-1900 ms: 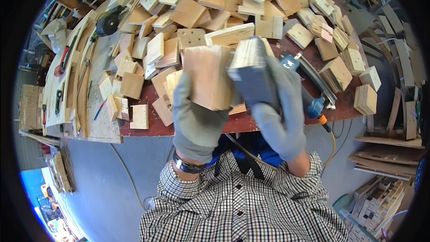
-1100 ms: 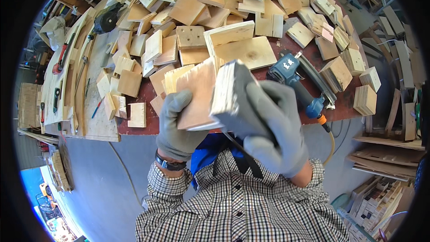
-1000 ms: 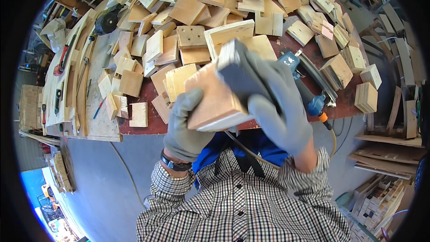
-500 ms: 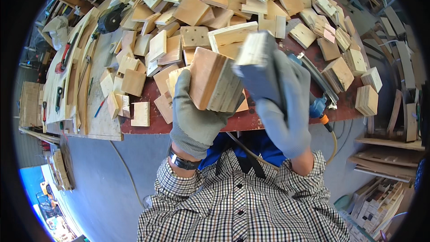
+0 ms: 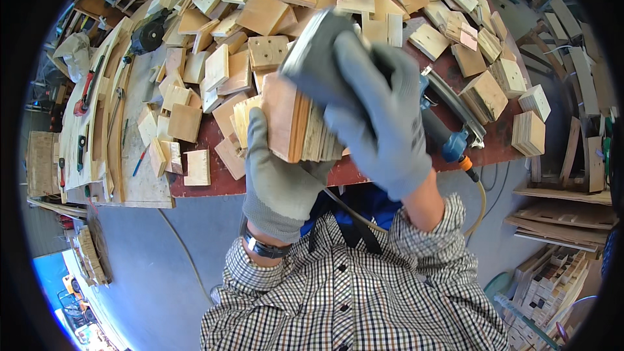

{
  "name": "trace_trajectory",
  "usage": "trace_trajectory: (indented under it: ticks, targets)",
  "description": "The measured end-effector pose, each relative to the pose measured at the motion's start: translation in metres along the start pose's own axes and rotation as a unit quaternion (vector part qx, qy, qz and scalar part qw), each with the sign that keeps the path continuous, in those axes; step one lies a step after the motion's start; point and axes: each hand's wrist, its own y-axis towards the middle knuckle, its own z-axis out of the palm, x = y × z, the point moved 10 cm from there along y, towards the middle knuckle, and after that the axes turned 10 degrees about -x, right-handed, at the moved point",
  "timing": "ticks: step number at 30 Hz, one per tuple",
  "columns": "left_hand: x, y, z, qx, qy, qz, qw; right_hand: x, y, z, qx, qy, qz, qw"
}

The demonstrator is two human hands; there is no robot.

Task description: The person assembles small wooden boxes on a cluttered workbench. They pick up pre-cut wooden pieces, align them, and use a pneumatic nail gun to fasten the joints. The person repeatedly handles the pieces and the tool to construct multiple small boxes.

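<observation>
My left hand [image 5: 279, 185], in a grey glove, is wrapped round a thick plywood block [image 5: 284, 117] and holds it up over the table's near edge. The block has a smooth reddish-brown face and layered edges. My gloved right hand [image 5: 390, 117] grips a sanding block [image 5: 318, 58], a pale layered piece with a dark grey covering. It lies tilted across the top of the plywood block and hides part of it. Some right fingers are blurred by motion.
Many loose plywood pieces [image 5: 263, 13] are heaped on the dark red table [image 5: 214, 185]. To the right lies an air tool [image 5: 439, 127] with a blue fitting and a hose. Long curved strips, a red-handled tool [image 5: 82, 104] and a black round tool [image 5: 148, 36] are at left.
My right hand has swept the sanding block leftward and up, from beside the plywood block to over its top. The left hand keeps its hold, nearly in place.
</observation>
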Motion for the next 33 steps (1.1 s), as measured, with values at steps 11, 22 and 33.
trace_trajectory:
  ticks: [11, 22, 33]
  targets:
    - [0.009, 0.005, -0.008, -0.062, -0.047, -0.039, 0.996, -0.039, 0.005, -0.002, -0.081, -0.032, -0.002, 0.996]
    - [-0.003, 0.005, -0.012, -0.061, -0.069, 0.003, 0.996, 0.005, -0.018, -0.004, -0.001, 0.094, 0.039, 0.995]
    - [-0.019, -0.007, 0.0, 0.1, 0.114, -0.017, 0.988, -0.036, -0.017, 0.025, 0.112, 0.368, 0.31, 0.869]
